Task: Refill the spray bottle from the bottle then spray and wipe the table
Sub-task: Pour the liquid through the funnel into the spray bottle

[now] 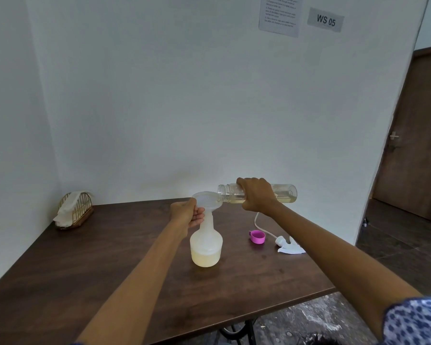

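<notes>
A translucent white spray bottle [206, 245] stands uncapped on the dark wooden table [85, 265], holding pale yellow liquid in its lower part. A clear funnel [205, 200] sits in its neck. My left hand [187, 213] grips the funnel and the neck. My right hand [256, 194] holds a clear bottle [285, 194] tipped on its side, its open mouth over the funnel's rim. A little yellowish liquid lies along the bottle's lower side. The white spray head [288, 245] with its tube lies on the table to the right, beside a pink cap [257, 237].
A wire basket [78, 210] with a white cloth [66, 207] stands at the table's far left corner against the wall. The table's right edge drops to a dark floor, with a brown door [413, 150] beyond. Papers hang on the wall above.
</notes>
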